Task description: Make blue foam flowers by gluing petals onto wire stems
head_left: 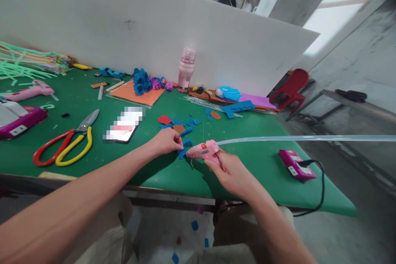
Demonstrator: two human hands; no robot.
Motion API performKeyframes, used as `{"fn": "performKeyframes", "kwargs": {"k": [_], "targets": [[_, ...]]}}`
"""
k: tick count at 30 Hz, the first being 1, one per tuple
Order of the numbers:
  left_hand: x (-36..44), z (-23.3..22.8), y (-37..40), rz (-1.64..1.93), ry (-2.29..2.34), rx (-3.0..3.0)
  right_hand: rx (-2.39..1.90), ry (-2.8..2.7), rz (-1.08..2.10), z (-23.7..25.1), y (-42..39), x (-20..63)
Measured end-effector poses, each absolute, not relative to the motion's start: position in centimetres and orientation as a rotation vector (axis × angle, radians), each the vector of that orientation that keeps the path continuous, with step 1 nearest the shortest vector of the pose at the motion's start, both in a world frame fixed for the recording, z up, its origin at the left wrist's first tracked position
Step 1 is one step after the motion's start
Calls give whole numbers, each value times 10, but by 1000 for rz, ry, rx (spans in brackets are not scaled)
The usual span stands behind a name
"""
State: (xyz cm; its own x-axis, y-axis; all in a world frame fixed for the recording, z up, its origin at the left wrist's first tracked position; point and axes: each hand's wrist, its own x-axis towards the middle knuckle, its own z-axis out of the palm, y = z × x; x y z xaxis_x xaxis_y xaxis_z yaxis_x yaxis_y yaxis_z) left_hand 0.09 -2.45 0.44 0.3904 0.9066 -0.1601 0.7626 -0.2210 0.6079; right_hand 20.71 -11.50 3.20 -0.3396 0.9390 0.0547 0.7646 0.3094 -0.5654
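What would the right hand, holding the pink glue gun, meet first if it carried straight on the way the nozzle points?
Most likely the blue foam piece pinched by the left hand; the glue gun in the right hand aims left at it, almost touching, though depth is unclear.

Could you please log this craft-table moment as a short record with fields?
Surface: green table
Left hand: pinches a blue foam piece
Right hand: grips a pink glue gun, nozzle at the blue piece
Glue stick: long, clear, runs out behind the gun
Left of the hands: red and yellow scissors
Back: blue foam roses, pink bottle
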Motion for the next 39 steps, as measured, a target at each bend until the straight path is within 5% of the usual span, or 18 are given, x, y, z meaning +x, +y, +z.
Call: {"fn": "performKeyframes", "kwargs": {"k": [39], "targets": [[2,4,-24,311,1427,2028,-1623,-2215,559,32,-114,212]]}}
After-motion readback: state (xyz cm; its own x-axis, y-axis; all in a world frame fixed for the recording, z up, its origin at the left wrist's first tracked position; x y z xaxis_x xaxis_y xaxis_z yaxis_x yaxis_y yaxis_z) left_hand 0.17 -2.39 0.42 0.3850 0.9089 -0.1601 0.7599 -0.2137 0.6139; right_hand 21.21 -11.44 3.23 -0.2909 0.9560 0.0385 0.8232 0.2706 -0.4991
